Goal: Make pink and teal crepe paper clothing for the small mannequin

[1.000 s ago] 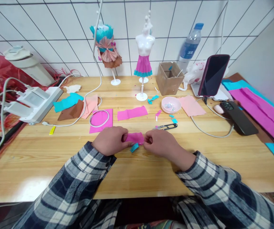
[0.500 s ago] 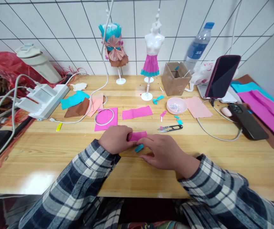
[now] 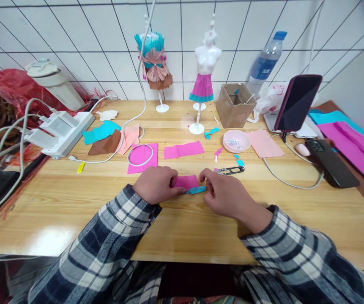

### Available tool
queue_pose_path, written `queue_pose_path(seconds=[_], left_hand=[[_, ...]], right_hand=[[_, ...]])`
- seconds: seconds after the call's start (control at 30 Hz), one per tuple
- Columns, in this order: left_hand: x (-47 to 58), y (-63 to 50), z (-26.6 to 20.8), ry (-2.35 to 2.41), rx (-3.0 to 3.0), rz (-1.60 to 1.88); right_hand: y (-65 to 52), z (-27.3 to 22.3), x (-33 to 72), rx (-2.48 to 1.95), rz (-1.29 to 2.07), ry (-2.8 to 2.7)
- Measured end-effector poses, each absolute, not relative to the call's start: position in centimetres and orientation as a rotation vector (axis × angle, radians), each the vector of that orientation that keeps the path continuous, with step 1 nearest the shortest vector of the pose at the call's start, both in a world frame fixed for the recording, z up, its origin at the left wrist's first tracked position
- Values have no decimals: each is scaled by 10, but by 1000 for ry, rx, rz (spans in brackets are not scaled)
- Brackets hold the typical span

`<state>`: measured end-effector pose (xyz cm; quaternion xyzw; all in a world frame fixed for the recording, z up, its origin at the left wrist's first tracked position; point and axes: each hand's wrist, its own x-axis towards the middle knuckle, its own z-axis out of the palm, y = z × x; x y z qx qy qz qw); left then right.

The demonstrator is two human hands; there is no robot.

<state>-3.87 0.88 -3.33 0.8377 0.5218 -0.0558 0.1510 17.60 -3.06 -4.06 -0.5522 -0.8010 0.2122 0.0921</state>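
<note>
My left hand [image 3: 157, 184] pinches the left end of a short pink crepe paper strip [image 3: 186, 182], which lies close to the tabletop. Along the strip's lower edge runs a narrow blue crepe paper strip [image 3: 197, 190]. The curled fingers of my right hand [image 3: 224, 192] are closed at the blue strip's right end; the thumb side hides the exact grip. Thread snips [image 3: 232, 170] lie just beyond the right hand, their blades partly covered. A longer pink strip [image 3: 184, 150] rests flat beyond both hands.
A white ring [image 3: 140, 155] sits on pink paper at left. Behind are a dress form in a pink skirt [image 3: 201, 86], another dressed form [image 3: 156, 69], a cardboard box [image 3: 235, 106] and a pink bowl [image 3: 236, 140]. Phones [image 3: 330, 162] and cables occupy the right; a power strip [image 3: 69, 135] stands left.
My right hand has moved slightly right, its fingers curling closed, and more of the blue strip shows along the pink one. My left hand keeps its hold.
</note>
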Motion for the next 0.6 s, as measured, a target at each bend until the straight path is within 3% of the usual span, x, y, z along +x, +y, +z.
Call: queue_pose_path(seconds=[0.13, 0.3, 0.6], left_hand=[[-38, 8, -31, 1476, 2420, -155], [-37, 6, -31, 1480, 2431, -178], [-28, -1, -29, 1513, 2473, -136]], right_hand=[[-26, -42, 177, -1702, 816, -2196], [-25, -45, 170, -1791, 699, -2176], [-21, -43, 171, -1800, 882, -2180]])
